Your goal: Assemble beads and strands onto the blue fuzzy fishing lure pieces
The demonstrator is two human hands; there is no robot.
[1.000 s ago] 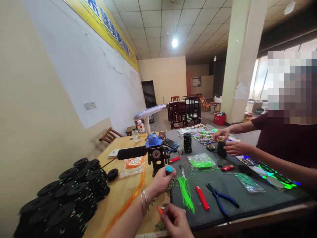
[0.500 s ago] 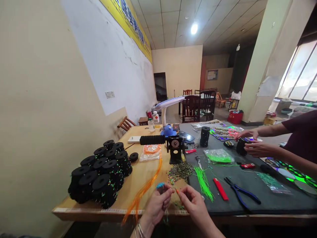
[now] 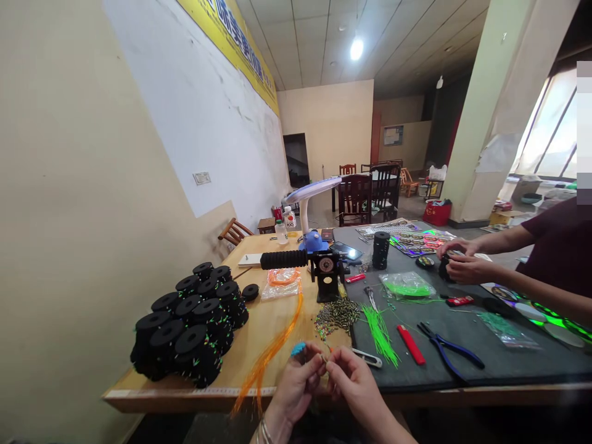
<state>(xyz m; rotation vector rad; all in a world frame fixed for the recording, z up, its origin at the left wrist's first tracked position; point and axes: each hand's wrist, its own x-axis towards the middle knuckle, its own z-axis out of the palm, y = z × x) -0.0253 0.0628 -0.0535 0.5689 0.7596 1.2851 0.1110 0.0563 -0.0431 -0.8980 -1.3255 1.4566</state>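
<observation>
My left hand (image 3: 298,379) pinches something too small to make out, with a bright blue piece (image 3: 298,349) at its index finger. Touching it at the fingertips, my right hand (image 3: 346,373) is also closed, and a bit of orange shows above its fingers. Small mixed beads (image 3: 340,316) lie in a pile just beyond both hands. Behind them stands a black winding device (image 3: 327,277) with a foam roller (image 3: 283,259). Loose orange strands (image 3: 272,354) run down the wood to the left. A metal tool (image 3: 369,357) lies partly behind my right hand.
Black foam spools (image 3: 185,327) are stacked at the left. On the grey mat (image 3: 462,333) are green strands (image 3: 380,336), a red lighter (image 3: 411,344) and blue-handled pliers (image 3: 451,351). Another person's hands (image 3: 457,259) hold a black spool at the right.
My right hand has moved slightly left, against my left fingertips, and the orange piece is now mostly hidden. The metal tool shows more. The other person's hands have closed around the spool.
</observation>
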